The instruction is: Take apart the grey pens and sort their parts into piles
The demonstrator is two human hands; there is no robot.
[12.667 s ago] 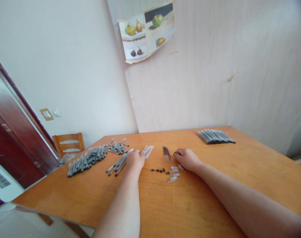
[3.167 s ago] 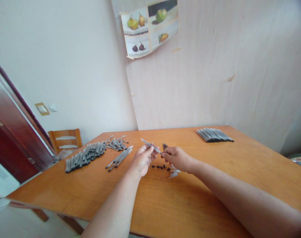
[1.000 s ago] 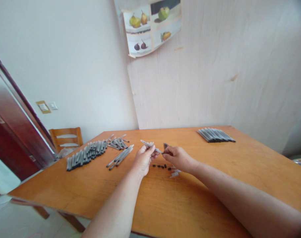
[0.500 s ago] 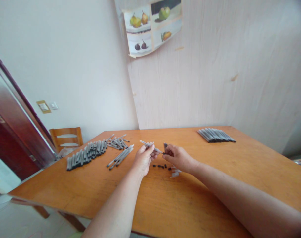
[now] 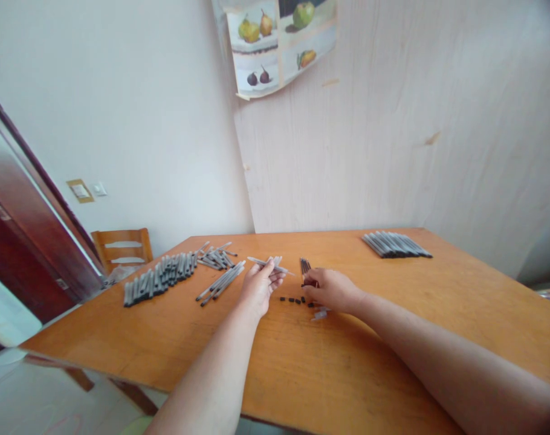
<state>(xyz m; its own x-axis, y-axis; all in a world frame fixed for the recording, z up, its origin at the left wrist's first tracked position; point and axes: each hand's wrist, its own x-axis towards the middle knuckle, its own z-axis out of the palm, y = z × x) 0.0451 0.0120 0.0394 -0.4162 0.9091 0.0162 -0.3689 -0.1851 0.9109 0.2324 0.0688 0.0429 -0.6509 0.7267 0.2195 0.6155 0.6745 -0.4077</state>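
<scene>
My left hand (image 5: 259,287) is closed around several pale, see-through pen barrels (image 5: 277,263). One of them sticks out to the right past the fingers, its bare end above the table. To its right, my right hand (image 5: 327,289) is low over the table, fingertips pinched together around what looks like a small black pen plug (image 5: 304,286). Thin dark pen refills (image 5: 305,266) lie just beyond those fingers. Several loose black plugs (image 5: 292,300) are scattered between the hands. Small clear pieces, perhaps pen caps (image 5: 320,315), lie partly under my right wrist.
On the left of the wooden table (image 5: 266,356) lie a long row of black-ended pens (image 5: 159,278), a loose heap (image 5: 217,258) and a small bunch (image 5: 220,283). A neat row of pens (image 5: 396,244) lies at the back right. A chair (image 5: 122,246) stands beyond the left edge.
My right hand has come away from the end of the barrel, moving slightly right and down, and the black piece no longer shows there. My left hand has shifted a little left with the barrels.
</scene>
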